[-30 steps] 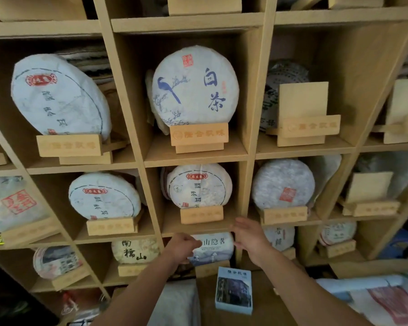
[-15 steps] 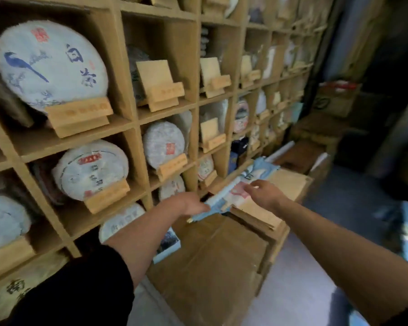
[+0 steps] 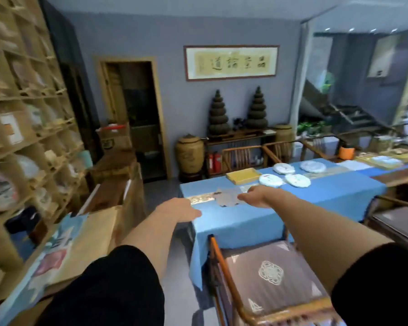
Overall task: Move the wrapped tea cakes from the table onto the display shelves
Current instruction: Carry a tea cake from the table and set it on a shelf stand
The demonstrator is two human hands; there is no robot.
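Your left hand (image 3: 183, 209) and right hand (image 3: 254, 196) reach forward, both arms outstretched over the near end of the table (image 3: 257, 220), which is draped in a blue cloth. Neither hand holds anything; the fingers of each look loosely bent, though blur hides the fingertips. Four wrapped tea cakes (image 3: 295, 180) lie flat on the blue cloth farther along the table, well beyond your hands: two nearer ones side by side and two more behind them. A yellow tray (image 3: 243, 175) sits just to the left of the cakes, and a flat grey-brown paper sheet (image 3: 226, 196) lies on the cloth between your hands. The display shelves (image 3: 21, 137) run along the wall at your left, their wooden compartments holding round wrapped cakes on small stands, all blurred. A wooden chair with a brown cushion (image 3: 271, 271) stands in front of you at the table's near end. On the grey back wall hangs a framed calligraphy scroll (image 3: 231, 63).
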